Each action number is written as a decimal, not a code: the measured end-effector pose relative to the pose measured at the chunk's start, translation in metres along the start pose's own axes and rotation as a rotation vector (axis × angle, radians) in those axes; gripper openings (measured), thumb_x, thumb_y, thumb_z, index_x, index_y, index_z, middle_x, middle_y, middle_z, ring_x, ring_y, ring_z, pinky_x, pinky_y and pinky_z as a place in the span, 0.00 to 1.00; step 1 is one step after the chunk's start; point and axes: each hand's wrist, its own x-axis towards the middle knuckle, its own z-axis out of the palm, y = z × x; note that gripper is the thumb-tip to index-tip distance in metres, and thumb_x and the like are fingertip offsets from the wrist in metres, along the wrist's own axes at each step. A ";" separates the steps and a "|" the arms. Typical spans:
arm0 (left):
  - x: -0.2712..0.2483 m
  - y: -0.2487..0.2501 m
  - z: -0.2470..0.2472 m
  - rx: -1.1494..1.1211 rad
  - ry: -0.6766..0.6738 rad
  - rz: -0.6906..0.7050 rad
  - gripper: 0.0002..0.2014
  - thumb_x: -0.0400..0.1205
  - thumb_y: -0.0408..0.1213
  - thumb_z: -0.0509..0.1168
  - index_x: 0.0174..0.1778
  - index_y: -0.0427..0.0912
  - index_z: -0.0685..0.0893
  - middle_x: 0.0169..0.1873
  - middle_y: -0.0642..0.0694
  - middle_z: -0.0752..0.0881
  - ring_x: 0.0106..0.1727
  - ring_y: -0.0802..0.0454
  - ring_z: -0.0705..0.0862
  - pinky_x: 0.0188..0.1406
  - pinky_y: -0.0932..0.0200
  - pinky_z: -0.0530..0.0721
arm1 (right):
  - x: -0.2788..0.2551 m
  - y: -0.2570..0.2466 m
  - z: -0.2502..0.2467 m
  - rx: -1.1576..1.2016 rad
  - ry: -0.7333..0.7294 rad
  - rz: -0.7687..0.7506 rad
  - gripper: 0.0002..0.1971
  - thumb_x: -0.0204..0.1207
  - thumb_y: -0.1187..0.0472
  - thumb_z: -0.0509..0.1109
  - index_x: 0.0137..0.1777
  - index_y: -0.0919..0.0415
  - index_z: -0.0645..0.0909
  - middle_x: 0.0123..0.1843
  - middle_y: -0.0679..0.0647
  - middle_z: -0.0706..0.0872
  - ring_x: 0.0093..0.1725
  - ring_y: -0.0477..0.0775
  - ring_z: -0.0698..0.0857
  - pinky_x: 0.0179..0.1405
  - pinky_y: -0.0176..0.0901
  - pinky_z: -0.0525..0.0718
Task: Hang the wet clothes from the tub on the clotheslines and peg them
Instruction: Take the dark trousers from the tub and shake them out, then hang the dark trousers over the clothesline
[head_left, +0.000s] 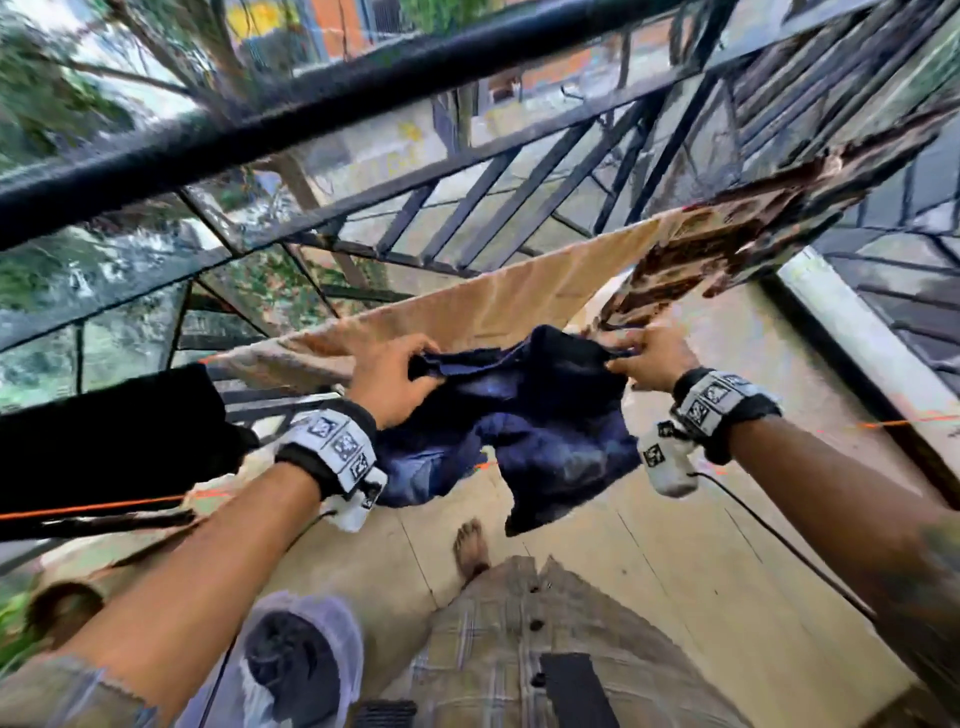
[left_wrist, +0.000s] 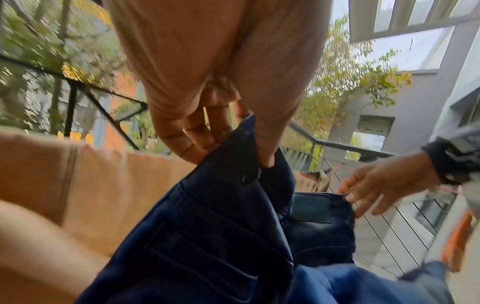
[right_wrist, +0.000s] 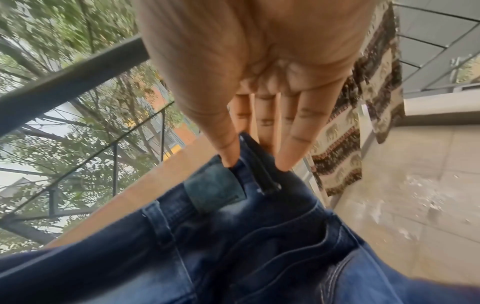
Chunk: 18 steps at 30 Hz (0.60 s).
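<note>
Left hand (head_left: 387, 376) and right hand (head_left: 652, 358) each pinch the dark blue denim jeans (head_left: 519, 415) at the waistband. Fingers (right_wrist: 230, 148) grasp opposite ends, likely to spread it for the orange clothesline (head_left: 93, 506).

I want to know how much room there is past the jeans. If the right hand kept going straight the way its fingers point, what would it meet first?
Probably the patterned brown cloth hanging just beyond the right hand, which pinches the jeans at the waistband. Depth is unclear; it may already be brushing it.
</note>
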 end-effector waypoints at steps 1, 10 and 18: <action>0.000 -0.008 0.011 0.013 -0.045 -0.011 0.14 0.73 0.36 0.77 0.55 0.43 0.87 0.48 0.42 0.90 0.52 0.43 0.87 0.49 0.58 0.75 | 0.001 0.004 0.007 0.051 -0.019 0.034 0.09 0.69 0.57 0.81 0.47 0.46 0.86 0.38 0.47 0.86 0.46 0.58 0.90 0.47 0.59 0.91; -0.033 -0.057 0.050 0.037 -0.460 -0.107 0.12 0.77 0.32 0.71 0.56 0.46 0.86 0.50 0.45 0.89 0.51 0.44 0.86 0.56 0.53 0.83 | -0.040 0.038 0.019 0.139 0.038 0.144 0.06 0.73 0.53 0.78 0.46 0.54 0.87 0.41 0.53 0.91 0.40 0.55 0.91 0.39 0.49 0.92; -0.130 -0.078 0.053 -0.077 -0.205 -0.095 0.05 0.72 0.51 0.61 0.41 0.64 0.81 0.44 0.57 0.86 0.47 0.54 0.85 0.51 0.56 0.81 | -0.080 0.066 0.039 0.031 0.003 -0.032 0.03 0.74 0.54 0.76 0.40 0.50 0.89 0.37 0.44 0.89 0.43 0.48 0.89 0.42 0.41 0.82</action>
